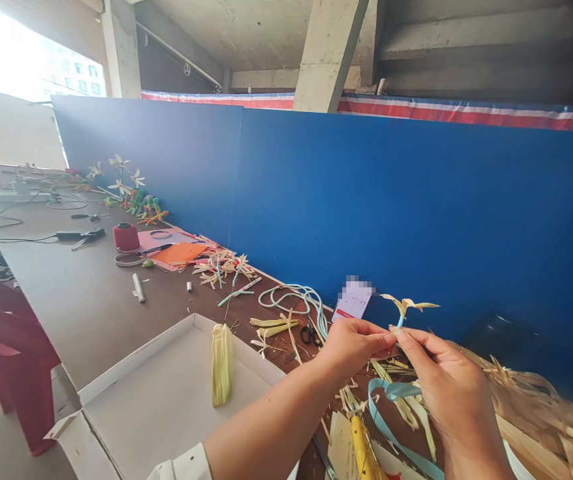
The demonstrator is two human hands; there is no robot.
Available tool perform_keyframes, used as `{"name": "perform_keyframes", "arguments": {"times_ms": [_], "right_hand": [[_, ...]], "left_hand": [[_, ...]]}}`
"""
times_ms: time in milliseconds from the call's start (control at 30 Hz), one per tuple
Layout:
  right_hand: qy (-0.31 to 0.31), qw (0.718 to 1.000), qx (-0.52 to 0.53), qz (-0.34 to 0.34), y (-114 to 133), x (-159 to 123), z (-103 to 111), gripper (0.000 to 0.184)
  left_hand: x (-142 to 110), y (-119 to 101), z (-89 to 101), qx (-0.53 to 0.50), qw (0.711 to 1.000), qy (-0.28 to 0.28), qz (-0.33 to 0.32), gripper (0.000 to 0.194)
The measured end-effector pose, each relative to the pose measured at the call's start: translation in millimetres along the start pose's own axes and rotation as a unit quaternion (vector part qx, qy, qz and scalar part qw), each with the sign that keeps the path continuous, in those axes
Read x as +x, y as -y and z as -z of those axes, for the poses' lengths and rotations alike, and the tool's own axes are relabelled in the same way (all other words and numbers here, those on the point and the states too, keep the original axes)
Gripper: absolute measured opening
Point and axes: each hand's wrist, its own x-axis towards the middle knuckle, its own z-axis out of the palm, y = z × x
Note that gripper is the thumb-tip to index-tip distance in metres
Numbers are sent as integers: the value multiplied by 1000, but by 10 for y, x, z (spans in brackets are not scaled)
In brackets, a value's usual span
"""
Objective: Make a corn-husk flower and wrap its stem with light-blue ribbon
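My left hand [353,347] and my right hand [446,377] meet above the table and pinch a small straw flower [406,308] on a light blue stem. Its pale yellow petals spread out above my fingertips. Both hands are closed on the stem, thumbs and forefingers pressed together. A light blue ribbon [391,420] curls on the table under my right hand. Dried straw strips [541,413] lie in a heap to the right.
A shallow white cardboard tray [131,407] holds a yellow husk bundle [221,363]. Black scissors [309,333], blue cord [296,297], a red thread spool [126,237], orange paper [179,253] and finished flowers [126,180] lie along a blue partition [366,200]. A red chair [6,347] stands left.
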Motion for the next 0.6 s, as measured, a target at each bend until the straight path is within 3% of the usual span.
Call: {"name": "perform_keyframes", "arguments": {"times_ms": [133, 300, 433, 600], "right_hand": [[8, 1000, -9, 23, 20, 0, 8, 38], [-24, 998, -34, 49, 30, 5, -15, 37], [-41, 996, -44, 71, 7, -7, -47, 34], [-42, 985, -74, 148, -23, -20, -88, 31]], "left_hand": [[-4, 4, -9, 72, 996, -29, -33, 26], [-36, -7, -56, 180, 976, -99, -69, 19], [-36, 33, -73, 212, 963, -134, -103, 18], [-22, 74, -61, 232, 952, -152, -127, 16]]}}
